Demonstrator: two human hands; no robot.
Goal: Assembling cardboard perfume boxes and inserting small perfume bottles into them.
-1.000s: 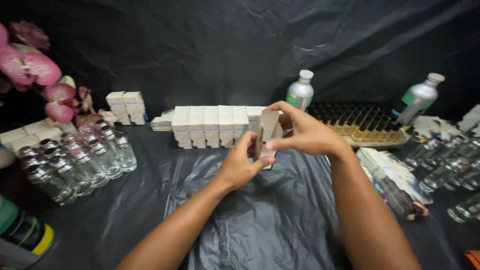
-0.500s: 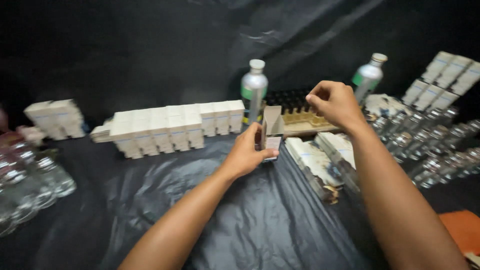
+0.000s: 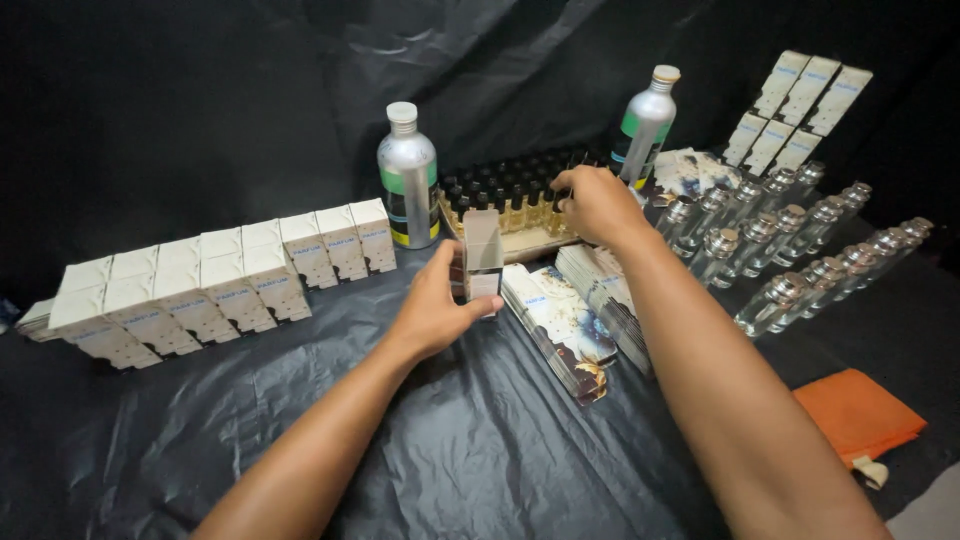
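1. At the far left of the table (image 3: pixel 480 440), which is draped in black plastic sheet, a double row of closed white cartons (image 3: pixel 215 280) stands in a slanting line, unchanged from a second ago.
2. Right of the row, a silver bottle with a green band (image 3: pixel 408 175) stands upright at the far side.
3. The left hand (image 3: pixel 432 312) is clamped around a small open carton (image 3: pixel 483 255), holding it upright just off the table with its top flap raised, as it did a second ago.
4. Beyond the carton, a tray of small dark-capped vials (image 3: pixel 510 205) sits between the two silver bottles.
5. The right hand (image 3: pixel 598 203), which a second ago was at the carton, has gone to the tray; its fingers are curled down among the vials, but whether they have closed on one cannot be told.
6. Near the carton's right side lie stacks of flat printed sleeves (image 3: pixel 570 325).
7. Farther right stand a second silver bottle (image 3: pixel 643 125), rows of clear glass bottles with silver caps (image 3: pixel 790 250), and an orange cloth (image 3: pixel 858 415) at the near right.
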